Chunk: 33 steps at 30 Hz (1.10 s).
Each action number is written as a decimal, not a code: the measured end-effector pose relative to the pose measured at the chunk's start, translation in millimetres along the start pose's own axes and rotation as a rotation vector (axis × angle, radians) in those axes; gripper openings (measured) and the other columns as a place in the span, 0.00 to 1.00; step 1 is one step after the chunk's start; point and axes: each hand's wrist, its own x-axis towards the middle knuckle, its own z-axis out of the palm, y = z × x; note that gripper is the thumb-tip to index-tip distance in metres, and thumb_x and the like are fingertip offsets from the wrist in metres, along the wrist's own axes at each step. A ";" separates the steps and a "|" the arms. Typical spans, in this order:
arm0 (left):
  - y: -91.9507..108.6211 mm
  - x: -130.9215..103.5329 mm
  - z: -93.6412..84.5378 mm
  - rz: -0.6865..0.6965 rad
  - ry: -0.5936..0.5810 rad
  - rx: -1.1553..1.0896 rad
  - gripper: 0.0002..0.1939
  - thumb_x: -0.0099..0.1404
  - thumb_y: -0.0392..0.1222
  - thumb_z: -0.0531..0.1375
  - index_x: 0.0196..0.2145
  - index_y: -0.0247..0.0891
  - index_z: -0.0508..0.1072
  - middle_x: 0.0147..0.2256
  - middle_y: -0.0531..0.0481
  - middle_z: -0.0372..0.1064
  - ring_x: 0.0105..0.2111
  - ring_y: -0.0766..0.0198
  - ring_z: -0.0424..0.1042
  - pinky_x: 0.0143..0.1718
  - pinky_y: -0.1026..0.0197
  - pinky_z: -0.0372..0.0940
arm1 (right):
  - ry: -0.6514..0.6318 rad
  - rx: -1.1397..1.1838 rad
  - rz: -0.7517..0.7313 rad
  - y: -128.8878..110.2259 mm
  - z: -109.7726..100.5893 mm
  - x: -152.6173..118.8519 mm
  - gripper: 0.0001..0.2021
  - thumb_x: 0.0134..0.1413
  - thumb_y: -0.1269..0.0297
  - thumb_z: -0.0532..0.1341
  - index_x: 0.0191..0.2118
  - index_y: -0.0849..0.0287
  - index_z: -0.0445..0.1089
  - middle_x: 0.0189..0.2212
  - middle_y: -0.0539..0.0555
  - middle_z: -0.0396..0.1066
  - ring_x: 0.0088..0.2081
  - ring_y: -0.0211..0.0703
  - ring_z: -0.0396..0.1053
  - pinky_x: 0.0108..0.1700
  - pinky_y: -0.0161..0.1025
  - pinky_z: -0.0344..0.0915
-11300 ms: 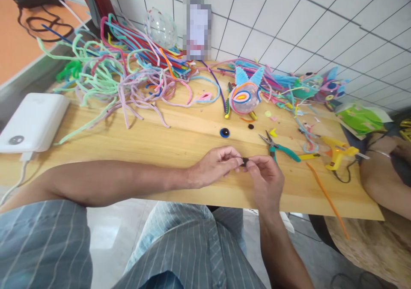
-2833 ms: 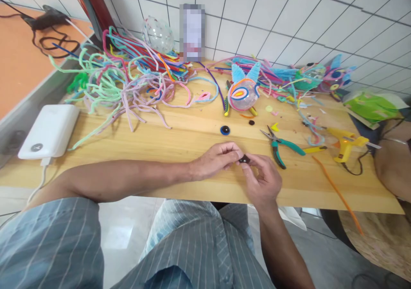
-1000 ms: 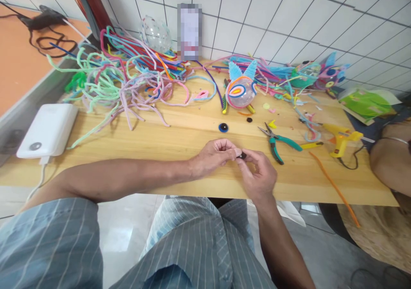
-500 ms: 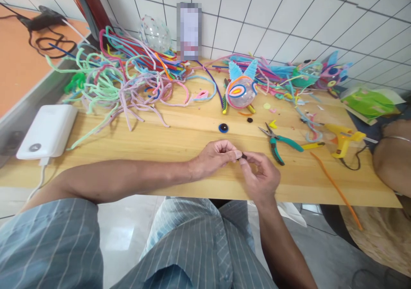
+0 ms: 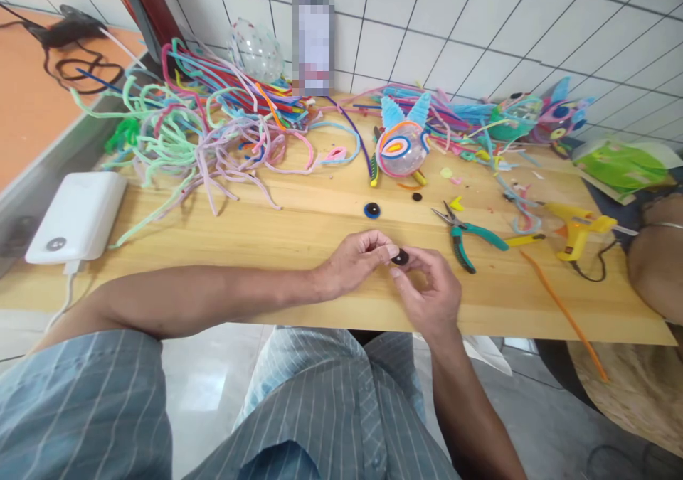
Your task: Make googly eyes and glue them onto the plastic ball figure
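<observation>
Close to the front edge of the table, my left hand (image 5: pixel 356 263) pinches the left side of a small round black disc (image 5: pixel 400 257) with a white dot on it. My right hand (image 5: pixel 431 291) curls around the disc's right side, its fingers at the rim and its thumb just below. A similar black disc with a blue rim (image 5: pixel 372 210) lies on the table beyond my hands. Near it is a smaller black piece (image 5: pixel 417 197). Behind them stands a clear ball (image 5: pixel 408 154) with blue fuzzy ears and a ringed orange, white and blue eye.
Teal-handled pliers (image 5: pixel 469 235), a yellow glue gun (image 5: pixel 579 227) and an orange pipe cleaner (image 5: pixel 560 309) lie to the right. Tangled pipe cleaners (image 5: pixel 213 135) cover the back left. A white power bank (image 5: pixel 77 217) sits at left. Another person's arm (image 5: pixel 659 252) rests at the right edge.
The black disc has been turned so its face with the white dot shows upward. My right thumb has shifted slightly down and left, off the disc's face.
</observation>
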 end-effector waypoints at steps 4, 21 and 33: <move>1.7 0.9 -1.2 0.008 -0.011 0.021 0.20 0.63 0.55 0.68 0.30 0.36 0.71 0.27 0.56 0.66 0.30 0.69 0.64 0.37 0.63 0.61 | 0.007 0.046 0.018 1.7 -0.6 -0.8 0.15 0.62 0.69 0.67 0.53 0.51 0.75 0.37 0.50 0.77 0.36 0.42 0.76 0.43 0.43 0.76; 19.4 -17.4 3.1 0.064 -0.111 0.256 0.24 0.73 0.60 0.57 0.39 0.36 0.80 0.29 0.52 0.69 0.33 0.65 0.68 0.39 0.61 0.63 | 0.179 -0.050 0.143 10.8 3.2 -6.3 0.08 0.63 0.63 0.66 0.46 0.54 0.78 0.35 0.52 0.79 0.35 0.43 0.76 0.41 0.43 0.74; 10.2 -4.7 3.0 -0.052 -0.074 0.011 0.20 0.66 0.58 0.65 0.38 0.35 0.75 0.28 0.56 0.66 0.28 0.70 0.62 0.34 0.64 0.59 | 0.089 0.080 0.203 9.5 0.3 -4.5 0.09 0.63 0.61 0.67 0.48 0.53 0.79 0.35 0.51 0.78 0.34 0.41 0.75 0.41 0.41 0.75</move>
